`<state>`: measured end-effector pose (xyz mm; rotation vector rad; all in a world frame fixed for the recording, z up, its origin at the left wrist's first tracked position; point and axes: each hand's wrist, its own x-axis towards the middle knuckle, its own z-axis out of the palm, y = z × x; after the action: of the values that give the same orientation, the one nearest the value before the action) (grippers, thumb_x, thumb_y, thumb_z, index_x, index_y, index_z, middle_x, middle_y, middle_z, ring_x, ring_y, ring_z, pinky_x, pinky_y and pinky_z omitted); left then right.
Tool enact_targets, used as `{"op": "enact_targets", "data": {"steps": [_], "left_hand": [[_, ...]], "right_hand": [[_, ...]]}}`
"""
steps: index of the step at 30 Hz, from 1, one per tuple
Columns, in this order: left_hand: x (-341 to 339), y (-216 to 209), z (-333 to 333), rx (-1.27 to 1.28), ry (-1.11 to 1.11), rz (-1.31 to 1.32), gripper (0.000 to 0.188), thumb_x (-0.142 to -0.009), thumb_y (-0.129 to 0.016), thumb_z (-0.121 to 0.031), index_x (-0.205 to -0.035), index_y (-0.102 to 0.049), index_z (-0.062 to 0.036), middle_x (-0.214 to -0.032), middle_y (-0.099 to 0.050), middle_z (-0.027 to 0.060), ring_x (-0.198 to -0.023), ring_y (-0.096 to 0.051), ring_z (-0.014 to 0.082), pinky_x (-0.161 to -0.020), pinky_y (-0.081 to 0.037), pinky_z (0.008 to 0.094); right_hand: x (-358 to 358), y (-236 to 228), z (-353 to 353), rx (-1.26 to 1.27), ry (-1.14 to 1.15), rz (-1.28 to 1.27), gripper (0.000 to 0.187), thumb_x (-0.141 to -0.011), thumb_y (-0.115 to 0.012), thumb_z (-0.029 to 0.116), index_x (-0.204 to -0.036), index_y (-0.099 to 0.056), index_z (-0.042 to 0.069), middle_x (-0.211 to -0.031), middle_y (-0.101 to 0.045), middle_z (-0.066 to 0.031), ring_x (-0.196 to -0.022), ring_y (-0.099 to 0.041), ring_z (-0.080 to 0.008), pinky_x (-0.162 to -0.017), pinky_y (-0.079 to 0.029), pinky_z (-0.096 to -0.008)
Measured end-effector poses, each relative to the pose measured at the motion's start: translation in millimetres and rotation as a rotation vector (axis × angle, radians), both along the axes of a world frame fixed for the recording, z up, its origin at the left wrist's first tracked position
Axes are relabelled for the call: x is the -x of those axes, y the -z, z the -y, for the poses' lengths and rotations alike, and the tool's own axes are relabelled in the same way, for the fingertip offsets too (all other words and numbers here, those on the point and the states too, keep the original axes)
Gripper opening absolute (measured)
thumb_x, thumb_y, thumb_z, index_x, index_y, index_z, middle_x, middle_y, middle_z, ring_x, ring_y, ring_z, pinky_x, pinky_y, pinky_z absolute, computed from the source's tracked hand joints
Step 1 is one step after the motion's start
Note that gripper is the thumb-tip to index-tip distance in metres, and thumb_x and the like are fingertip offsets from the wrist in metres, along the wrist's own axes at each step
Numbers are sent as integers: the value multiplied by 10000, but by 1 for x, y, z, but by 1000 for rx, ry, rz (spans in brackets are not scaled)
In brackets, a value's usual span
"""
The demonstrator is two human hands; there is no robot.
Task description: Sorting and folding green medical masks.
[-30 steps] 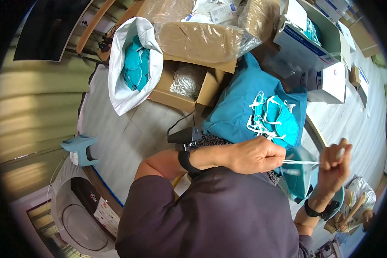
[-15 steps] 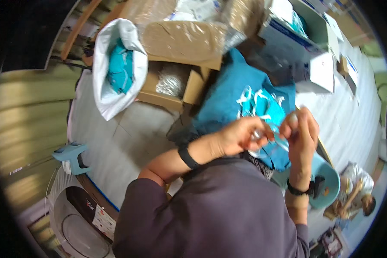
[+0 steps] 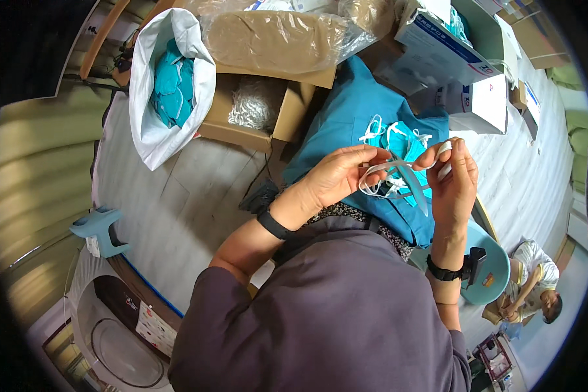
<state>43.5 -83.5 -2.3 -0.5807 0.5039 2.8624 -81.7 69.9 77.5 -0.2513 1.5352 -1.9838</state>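
Here we are: our left hand (image 3: 343, 173) pinches a white strap (image 3: 445, 148) at a teal mask (image 3: 414, 188), our right hand (image 3: 456, 186) grasps the strap too, the mask between them. Below, a mask pile (image 3: 405, 142) crowds the blue cloth (image 3: 330, 124). Far left, a white sack (image 3: 202, 85) beside an open carton (image 3: 235, 134); far right, a white box (image 3: 431, 57), blue-banded and lettered; near right, a bin (image 3: 498, 264).

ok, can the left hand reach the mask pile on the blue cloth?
Probably yes: the mask pile lies on the blue cloth close by, its far side uncovered. But the left hand looks busy with a white strap, so it likely must let go first.
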Motion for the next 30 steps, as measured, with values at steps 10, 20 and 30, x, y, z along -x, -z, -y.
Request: {"op": "enact_targets", "data": {"steps": [10, 20, 30], "left_hand": [[-30, 68, 45, 47, -321, 164, 245, -959, -518, -59, -1161, -565, 70, -1135, -632, 200, -1063, -631, 270, -968, -521, 363], [-24, 38, 104, 1387, -491, 301, 416, -881, -689, -208, -1207, -559, 15, -1104, -610, 151, -926, -622, 184, -760, -519, 315], [18, -18, -45, 1186, -2, -25, 179, -928, -596, -163, -880, -652, 0, -653, -634, 21, -598, -592, 96, -548, -483, 249]], "right_hand": [[-11, -6, 10, 9, 33, 11, 308, -1039, -403, 294, -835, -491, 81, -711, -631, -125, -565, -598, -148, -419, -335, -191], [-5, -2, 9, -7, 17, 32, 340, -1040, -416, 317, -814, -523, 87, -716, -657, -136, -535, -582, -98, -380, -264, -174], [-15, 0, 17, 172, 24, 186, 370, -1041, -408, 356, -813, -528, 90, -712, -599, -102, -655, -613, -199, -451, -391, -231]]}}
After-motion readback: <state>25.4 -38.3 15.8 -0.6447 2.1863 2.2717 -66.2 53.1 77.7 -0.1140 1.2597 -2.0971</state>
